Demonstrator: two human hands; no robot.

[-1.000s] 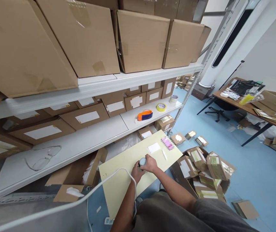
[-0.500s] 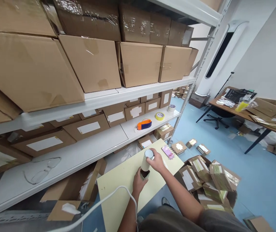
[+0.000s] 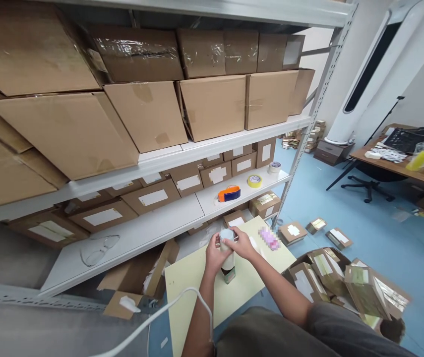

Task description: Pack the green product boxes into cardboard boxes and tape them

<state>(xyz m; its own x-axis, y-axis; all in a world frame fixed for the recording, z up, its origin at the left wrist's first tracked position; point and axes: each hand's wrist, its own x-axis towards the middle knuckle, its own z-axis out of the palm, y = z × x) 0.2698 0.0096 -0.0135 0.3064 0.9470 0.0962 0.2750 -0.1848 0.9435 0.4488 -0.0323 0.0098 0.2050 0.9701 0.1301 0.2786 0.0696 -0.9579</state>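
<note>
A pale cylindrical container (image 3: 227, 262) with a light bluish-grey top stands in the mouth of a small open box (image 3: 229, 276), its upper part sticking out. The box rests on a pale yellow tabletop (image 3: 191, 277). My left hand (image 3: 215, 253) is closed around the container's left side near the top. From the right, my right hand (image 3: 242, 244) grips the same container, thumb across its front. Fingers on the far side are partly hidden. Beyond my right hand lies a phone-like pink object (image 3: 269, 238), blurred by pixels.
A metal shelf (image 3: 167, 223) with cardboard boxes (image 3: 212, 106) runs along the left and front. On it lie glasses (image 3: 99, 250), an orange and blue tape dispenser (image 3: 229, 194) and yellow tape (image 3: 254, 181). A white cable (image 3: 167, 303) crosses in front. Packed cartons (image 3: 325, 270) fill a container at right.
My left hand has moved up from the small box to the container. The container sits lower, inside the box, and my right hand still holds it. The view has shifted left.
</note>
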